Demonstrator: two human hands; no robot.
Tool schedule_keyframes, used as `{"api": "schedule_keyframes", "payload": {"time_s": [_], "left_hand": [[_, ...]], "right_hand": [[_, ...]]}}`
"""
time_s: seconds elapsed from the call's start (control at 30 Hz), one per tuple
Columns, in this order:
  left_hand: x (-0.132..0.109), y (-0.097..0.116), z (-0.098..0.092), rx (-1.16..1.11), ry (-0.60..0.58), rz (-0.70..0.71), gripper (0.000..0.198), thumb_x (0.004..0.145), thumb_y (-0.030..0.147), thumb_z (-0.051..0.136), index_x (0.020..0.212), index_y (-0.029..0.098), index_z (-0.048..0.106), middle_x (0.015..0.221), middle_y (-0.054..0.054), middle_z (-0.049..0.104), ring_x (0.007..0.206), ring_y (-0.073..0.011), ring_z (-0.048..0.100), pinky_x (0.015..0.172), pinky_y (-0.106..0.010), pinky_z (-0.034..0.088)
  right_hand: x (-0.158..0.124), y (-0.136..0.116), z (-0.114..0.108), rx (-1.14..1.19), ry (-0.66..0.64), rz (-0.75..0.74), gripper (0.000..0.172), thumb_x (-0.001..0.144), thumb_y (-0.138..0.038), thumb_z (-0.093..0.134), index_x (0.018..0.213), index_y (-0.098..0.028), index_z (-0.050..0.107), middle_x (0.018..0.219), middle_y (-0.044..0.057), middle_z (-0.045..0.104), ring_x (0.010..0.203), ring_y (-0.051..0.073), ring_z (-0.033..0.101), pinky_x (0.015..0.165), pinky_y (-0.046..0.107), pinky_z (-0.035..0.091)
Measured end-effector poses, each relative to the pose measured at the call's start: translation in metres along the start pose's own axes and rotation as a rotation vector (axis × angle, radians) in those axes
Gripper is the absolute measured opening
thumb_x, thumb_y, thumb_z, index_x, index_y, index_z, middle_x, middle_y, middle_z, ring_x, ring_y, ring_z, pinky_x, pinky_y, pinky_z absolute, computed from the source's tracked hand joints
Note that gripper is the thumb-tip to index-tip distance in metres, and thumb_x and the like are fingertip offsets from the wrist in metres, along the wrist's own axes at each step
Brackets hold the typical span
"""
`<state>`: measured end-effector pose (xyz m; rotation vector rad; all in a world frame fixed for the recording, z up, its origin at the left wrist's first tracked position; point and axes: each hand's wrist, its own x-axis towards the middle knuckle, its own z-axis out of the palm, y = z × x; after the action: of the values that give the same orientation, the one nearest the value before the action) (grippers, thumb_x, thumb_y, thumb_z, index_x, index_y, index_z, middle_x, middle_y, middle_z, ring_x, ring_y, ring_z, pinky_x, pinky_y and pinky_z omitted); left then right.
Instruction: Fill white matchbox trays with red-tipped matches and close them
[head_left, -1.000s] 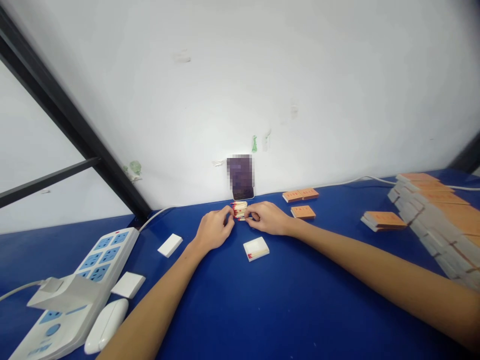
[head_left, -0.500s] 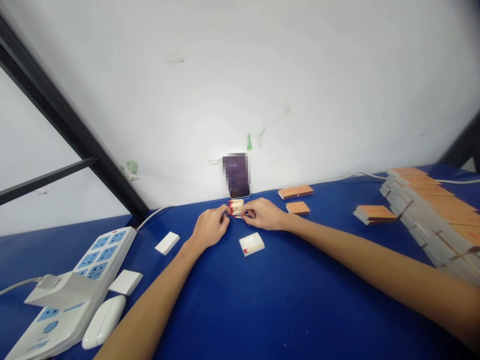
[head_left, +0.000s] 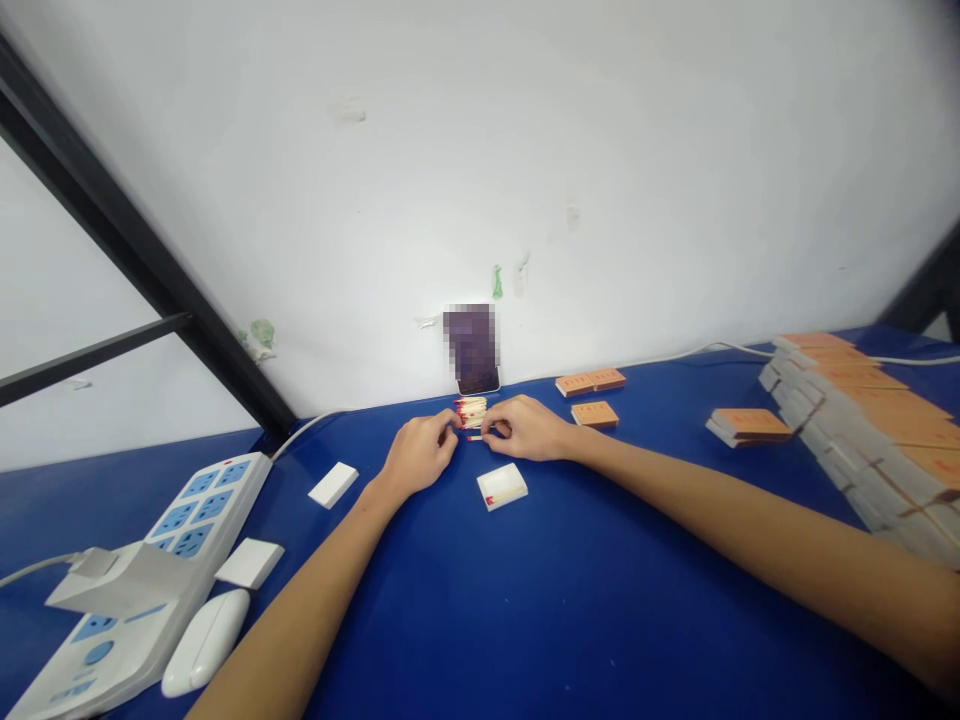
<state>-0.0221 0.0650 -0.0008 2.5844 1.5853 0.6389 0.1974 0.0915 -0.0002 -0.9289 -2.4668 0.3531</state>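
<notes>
A small pile of red-tipped matches [head_left: 472, 411] lies near the back edge of the blue table. My right hand [head_left: 529, 428] is closed, thumb and forefinger pinching the plain end of a single match [head_left: 475, 438] just in front of the pile. At the pile's left side, my left hand [head_left: 421, 452] has its fingers curled, tips against the match heads; whether they grip anything is hidden. A white matchbox tray [head_left: 511, 479] stands below both hands, with a few matches along its near side.
A phone [head_left: 478, 375] leans on the wall behind the pile. White trays [head_left: 334, 485] and a power strip [head_left: 217, 505] lie on the left, by a white case [head_left: 206, 643]. Orange matchboxes [head_left: 596, 414] sit right, beside a large matchbox stack [head_left: 862, 400].
The single match in my right hand has come slightly away from the pile, toward me. My left hand has barely moved.
</notes>
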Motion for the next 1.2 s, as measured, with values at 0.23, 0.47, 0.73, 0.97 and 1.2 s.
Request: {"api": "schedule_keyframes", "payload": {"time_s": [0.23, 0.47, 0.73, 0.97, 1.2], "left_hand": [[0.0005, -0.001, 0.0008, -0.001, -0.008, -0.003, 0.025, 0.089, 0.02, 0.045, 0.099, 0.02, 0.068, 0.076, -0.001, 0.068, 0.064, -0.0153, 0.059, 0.063, -0.026, 0.037], [0.0003, -0.0016, 0.0011, -0.001, 0.005, 0.008, 0.025, 0.089, 0.019, 0.045, 0.099, 0.02, 0.068, 0.077, -0.001, 0.07, 0.064, -0.0151, 0.059, 0.063, -0.026, 0.038], [0.0011, -0.0013, 0.001, 0.011, 0.012, 0.01, 0.024, 0.089, 0.019, 0.045, 0.098, 0.02, 0.068, 0.076, -0.001, 0.069, 0.062, -0.0145, 0.058, 0.061, -0.026, 0.036], [0.0011, -0.0006, 0.0013, 0.033, 0.007, -0.01, 0.025, 0.089, 0.021, 0.044, 0.1, 0.021, 0.067, 0.076, -0.001, 0.069, 0.063, -0.0152, 0.059, 0.061, -0.026, 0.036], [0.0009, 0.0017, 0.0015, 0.116, 0.038, -0.086, 0.027, 0.089, 0.025, 0.044, 0.102, 0.022, 0.067, 0.074, -0.001, 0.07, 0.065, -0.0173, 0.061, 0.061, -0.027, 0.036]], "right_hand": [[-0.0027, -0.0018, 0.0021, -0.177, 0.083, 0.038, 0.02, 0.087, -0.026, 0.053, 0.09, -0.021, 0.072, 0.083, 0.003, 0.07, 0.071, 0.014, 0.056, 0.063, 0.026, 0.029], [-0.0033, -0.0044, -0.0009, -0.196, 0.035, -0.029, 0.026, 0.09, -0.027, 0.049, 0.088, -0.021, 0.075, 0.08, 0.003, 0.069, 0.068, 0.013, 0.055, 0.061, 0.026, 0.027], [-0.003, -0.0025, -0.0002, -0.198, 0.015, 0.0, 0.029, 0.091, -0.029, 0.049, 0.103, -0.024, 0.074, 0.086, 0.003, 0.068, 0.075, 0.015, 0.057, 0.064, 0.026, 0.029], [-0.0037, -0.0042, -0.0016, -0.141, 0.033, -0.036, 0.023, 0.089, -0.024, 0.051, 0.09, -0.02, 0.074, 0.081, 0.002, 0.067, 0.07, 0.013, 0.054, 0.065, 0.025, 0.031], [-0.0037, -0.0023, 0.0014, -0.132, 0.068, -0.012, 0.027, 0.088, -0.024, 0.053, 0.106, -0.021, 0.073, 0.094, 0.004, 0.071, 0.082, 0.017, 0.061, 0.072, 0.026, 0.036]]}}
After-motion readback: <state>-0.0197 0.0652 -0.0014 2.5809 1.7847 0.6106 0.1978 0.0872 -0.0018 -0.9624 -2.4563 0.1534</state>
